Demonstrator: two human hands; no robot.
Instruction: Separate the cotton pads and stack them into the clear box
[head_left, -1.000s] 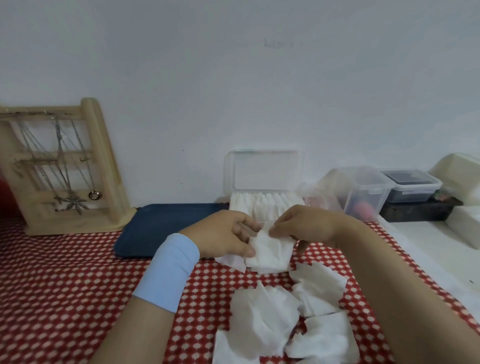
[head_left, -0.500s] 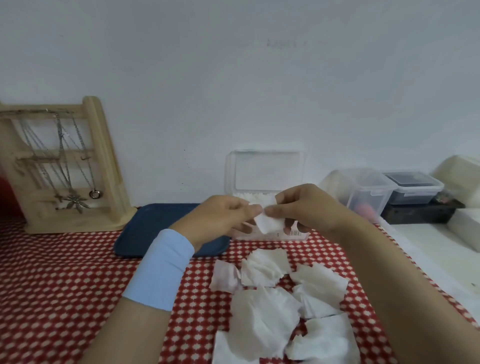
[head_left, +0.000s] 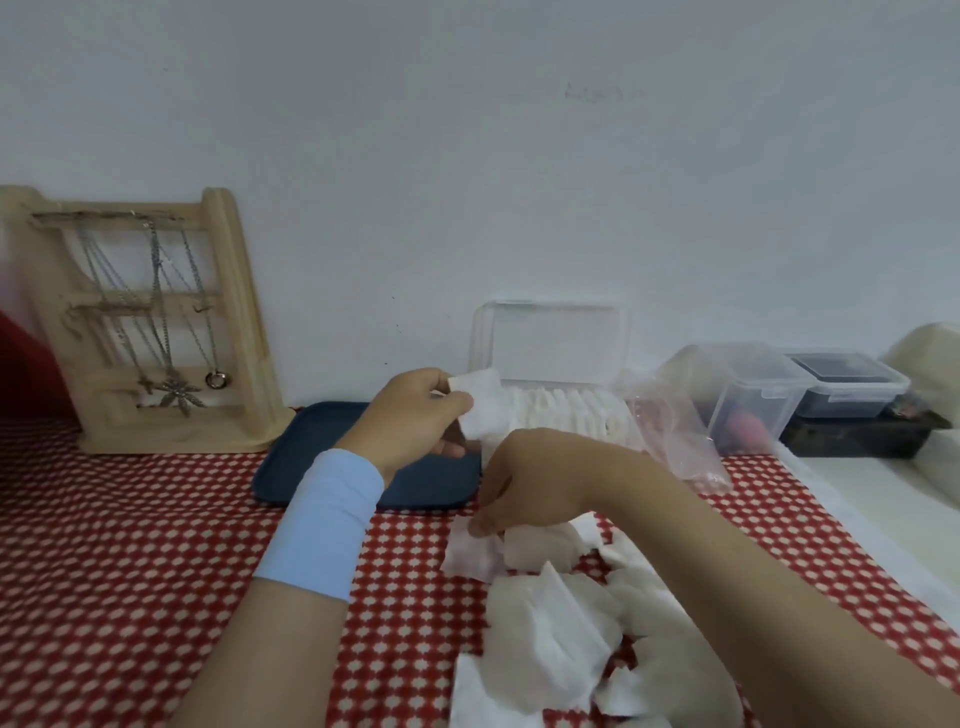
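The left hand (head_left: 415, 415) pinches 1 cotton pad (head_left: 480, 402) beside the clear box (head_left: 550, 374), while the right hand (head_left: 524, 483) pinches another pad (head_left: 470, 556) off the counter pile (head_left: 561, 649).

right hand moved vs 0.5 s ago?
Yes. The right hand has come down and toward the person, away from the clear box, and now pinches a loose cotton pad on the tablecloth.

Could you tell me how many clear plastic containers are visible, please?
3: the open clear box at centre, a deep tub to its right, a lidded tub beside that.
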